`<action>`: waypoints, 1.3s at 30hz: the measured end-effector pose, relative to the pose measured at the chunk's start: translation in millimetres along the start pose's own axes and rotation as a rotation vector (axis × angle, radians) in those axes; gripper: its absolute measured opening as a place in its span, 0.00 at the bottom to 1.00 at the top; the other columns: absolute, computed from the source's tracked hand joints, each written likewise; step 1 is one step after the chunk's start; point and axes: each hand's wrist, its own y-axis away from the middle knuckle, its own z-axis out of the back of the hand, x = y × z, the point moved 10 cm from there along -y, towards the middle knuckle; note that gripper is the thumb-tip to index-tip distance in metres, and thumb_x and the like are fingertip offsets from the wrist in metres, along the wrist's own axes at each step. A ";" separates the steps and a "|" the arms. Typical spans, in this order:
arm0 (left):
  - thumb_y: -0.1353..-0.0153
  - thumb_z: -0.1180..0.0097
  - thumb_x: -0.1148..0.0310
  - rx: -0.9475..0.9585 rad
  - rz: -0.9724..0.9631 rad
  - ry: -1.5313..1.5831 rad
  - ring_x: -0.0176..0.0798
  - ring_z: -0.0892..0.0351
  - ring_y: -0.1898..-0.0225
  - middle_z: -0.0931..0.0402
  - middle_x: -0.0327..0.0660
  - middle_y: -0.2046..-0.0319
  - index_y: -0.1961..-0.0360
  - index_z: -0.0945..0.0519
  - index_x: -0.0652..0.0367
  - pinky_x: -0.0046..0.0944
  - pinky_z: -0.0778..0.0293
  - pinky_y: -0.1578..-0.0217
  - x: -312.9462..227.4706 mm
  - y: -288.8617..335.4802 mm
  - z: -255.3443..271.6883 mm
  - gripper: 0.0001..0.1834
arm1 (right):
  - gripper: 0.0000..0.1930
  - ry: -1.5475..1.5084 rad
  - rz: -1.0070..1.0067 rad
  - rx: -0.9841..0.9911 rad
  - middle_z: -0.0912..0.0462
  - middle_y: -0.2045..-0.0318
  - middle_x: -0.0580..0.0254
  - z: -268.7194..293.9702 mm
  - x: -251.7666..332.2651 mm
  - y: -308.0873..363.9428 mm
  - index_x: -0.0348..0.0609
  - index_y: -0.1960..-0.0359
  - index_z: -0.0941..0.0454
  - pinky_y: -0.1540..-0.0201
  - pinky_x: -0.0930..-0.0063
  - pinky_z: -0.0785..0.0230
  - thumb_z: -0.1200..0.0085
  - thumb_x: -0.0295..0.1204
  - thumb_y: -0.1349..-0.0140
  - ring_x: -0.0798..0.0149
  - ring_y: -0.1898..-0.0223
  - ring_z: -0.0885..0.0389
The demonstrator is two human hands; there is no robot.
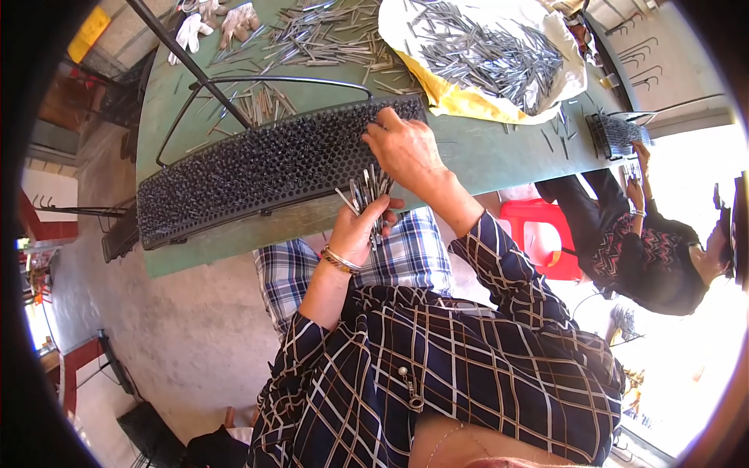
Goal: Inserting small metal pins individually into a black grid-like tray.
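A long black rack (257, 168) full of small round holes lies tilted along the near edge of the green table. Dark thin pieces fill most of its holes, while bare holes show toward its right part. My left hand (363, 222) is closed round a bunch of slim metal strips (367, 189) just below the rack's near edge. Over the right end of the rack, my right hand (402, 148) has its fingertips pinched together and pointing down at the holes. Whatever sits between those fingertips is too small to make out.
Loose metal strips (335, 43) are strewn over the green table (484, 152). A white and yellow sack (449, 101) holds a heap more. Work gloves (189, 35) lie at the far left. A black metal bar (175, 51) slants above the rack. At right, another person (647, 257) works near a red stool (538, 226).
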 end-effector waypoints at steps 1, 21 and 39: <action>0.37 0.46 0.67 -0.001 -0.002 0.001 0.25 0.28 0.72 0.20 0.41 0.66 0.58 0.25 0.57 0.26 0.33 0.77 0.5 0.0 0.8 0.09 | 0.10 0.000 0.002 0.000 0.28 0.66 0.60 -2.0 0.7 0.7 0.43 0.61 0.22 0.69 0.66 0.28 0.44 0.33 0.42 0.58 0.71 0.22; 0.37 0.46 0.66 0.083 -0.084 -0.050 0.26 0.27 0.74 0.19 0.44 0.66 0.61 0.24 0.62 0.27 0.31 0.78 -6.5 0.1 -4.4 0.10 | 0.11 -1.091 -0.467 0.264 0.19 0.75 0.65 -29.9 -43.2 28.2 0.34 0.65 0.18 0.70 0.80 0.34 0.41 0.32 0.41 0.76 0.73 0.25; 0.36 0.46 0.65 0.000 0.001 -0.038 0.24 0.29 0.74 0.20 0.43 0.67 0.60 0.24 0.61 0.25 0.32 0.79 2.1 -0.9 5.5 0.10 | 0.08 -0.726 -0.156 -0.235 0.18 0.69 0.60 15.5 -56.2 2.7 0.35 0.62 0.19 0.65 0.79 0.30 0.43 0.27 0.41 0.72 0.69 0.21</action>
